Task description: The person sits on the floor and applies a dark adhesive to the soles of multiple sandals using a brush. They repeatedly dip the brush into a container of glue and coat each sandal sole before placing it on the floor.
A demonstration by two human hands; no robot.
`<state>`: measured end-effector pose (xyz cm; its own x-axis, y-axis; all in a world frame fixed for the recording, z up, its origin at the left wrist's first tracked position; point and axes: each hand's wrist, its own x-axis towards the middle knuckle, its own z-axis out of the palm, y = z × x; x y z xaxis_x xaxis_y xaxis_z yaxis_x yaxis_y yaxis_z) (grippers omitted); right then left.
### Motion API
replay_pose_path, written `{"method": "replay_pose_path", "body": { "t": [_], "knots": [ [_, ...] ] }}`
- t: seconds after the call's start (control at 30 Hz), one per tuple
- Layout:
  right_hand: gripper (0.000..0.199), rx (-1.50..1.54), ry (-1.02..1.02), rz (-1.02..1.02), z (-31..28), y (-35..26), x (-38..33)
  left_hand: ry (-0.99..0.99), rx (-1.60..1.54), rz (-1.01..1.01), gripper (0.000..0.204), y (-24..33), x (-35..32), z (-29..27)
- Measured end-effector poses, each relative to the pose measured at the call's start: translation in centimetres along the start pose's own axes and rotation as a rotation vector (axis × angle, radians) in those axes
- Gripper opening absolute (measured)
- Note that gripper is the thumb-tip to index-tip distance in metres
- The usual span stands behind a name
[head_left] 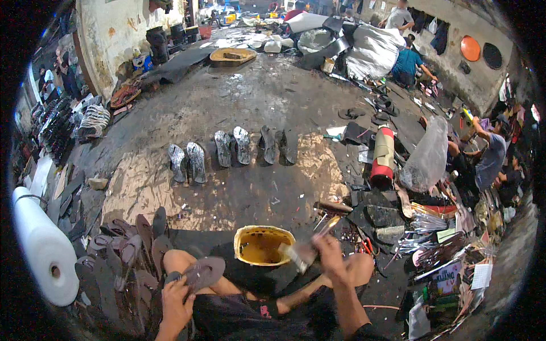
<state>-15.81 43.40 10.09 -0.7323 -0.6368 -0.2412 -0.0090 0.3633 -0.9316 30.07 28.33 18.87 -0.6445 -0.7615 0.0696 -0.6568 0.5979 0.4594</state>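
Note:
My left hand (177,298) is closed around the end of a dark brown flip-flop sole (206,273), raised above my crossed legs. My right hand (331,256) grips a wide, flat brush (301,254), blurred by motion, whose head is at the right rim of an open tub (237,250). Inside the tub is amber liquid (261,245). Beside my left knee lies a heap of brown flip-flops (128,256). Farther off, three pairs of soles (241,145) lie in a row on the floor; the left ones look shiny and wet.
A large white roll (42,244) lies at the far left. On the right are a red and tan cylinder (383,156), a clear plastic bag (426,156) and piled tools and scraps (426,227). Co-workers (490,148) sit along the right side. A shallow tray (232,55) rests farther back.

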Motion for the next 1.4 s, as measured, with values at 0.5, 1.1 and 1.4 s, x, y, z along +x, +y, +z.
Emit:
{"method": "replay_pose_path", "body": {
  "t": [0.5, 1.1, 1.4],
  "knots": [
    [0.027, -0.045, 0.033, -0.996, 9.5, -18.0, -2.0, -0.359, -2.136, -0.348, 0.059, 8.4, 7.9, 7.7],
    [0.037, 0.101, 0.008, -0.562, 6.0, -15.2, -5.3, 0.165, -1.824, -0.263, 0.055, 12.6, 10.5, 4.7],
    [0.022, 0.029, -0.069, -0.559, 9.9, -14.3, -11.4, 0.373, -1.32, -0.043, 0.064, 14.7, 11.9, 4.3]
  ]
}}
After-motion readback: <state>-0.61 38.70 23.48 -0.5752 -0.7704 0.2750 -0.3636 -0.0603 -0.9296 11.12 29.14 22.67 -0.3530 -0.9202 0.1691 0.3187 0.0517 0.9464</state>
